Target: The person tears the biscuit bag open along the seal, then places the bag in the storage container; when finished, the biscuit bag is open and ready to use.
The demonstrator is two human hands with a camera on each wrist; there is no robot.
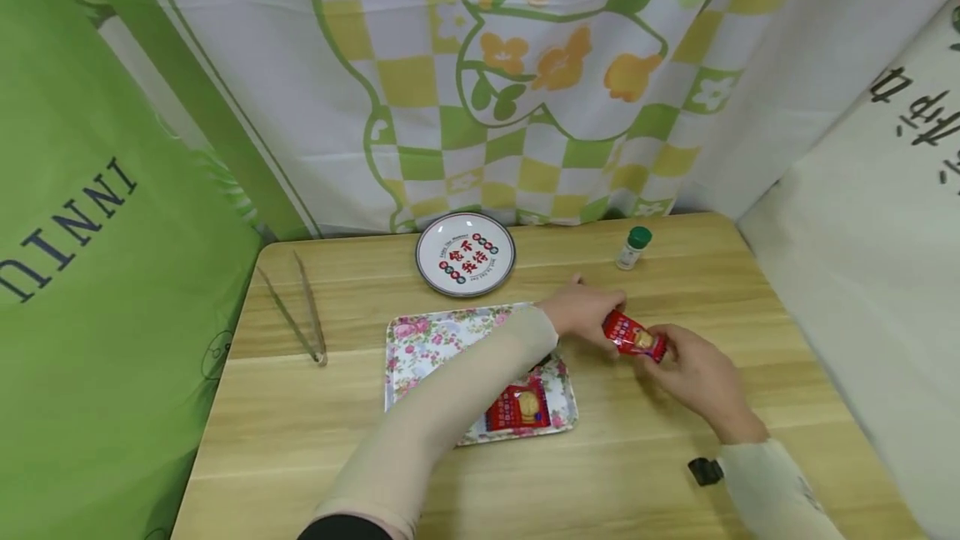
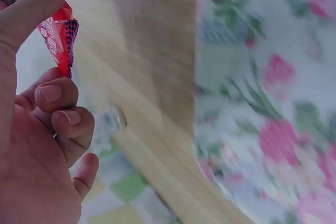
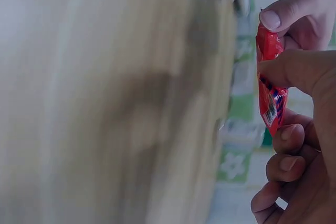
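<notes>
Both hands grip a red biscuit packet point(image 1: 634, 335) above the table, to the right of the tray. My left hand point(image 1: 581, 311) pinches its left end; my right hand point(image 1: 697, 377) has the opposite end between thumb and fingers. In the left wrist view the thumb of the left hand point(image 2: 39, 114) lies along the red wrapper point(image 2: 56, 38). The right wrist view shows both thumbs on the packet point(image 3: 270, 95), with the right hand point(image 3: 310, 145) nearer the camera. A second red biscuit packet point(image 1: 519, 407) lies on the flowered tray point(image 1: 420, 344), partly under the left sleeve.
A round white plate point(image 1: 465, 255) with red lettering stands behind the tray. Metal tongs point(image 1: 303, 315) lie at the table's left. Near the back right edge stands a small green-capped bottle point(image 1: 633, 248). A patterned curtain point(image 1: 525, 107) hangs behind the table point(image 1: 300, 440).
</notes>
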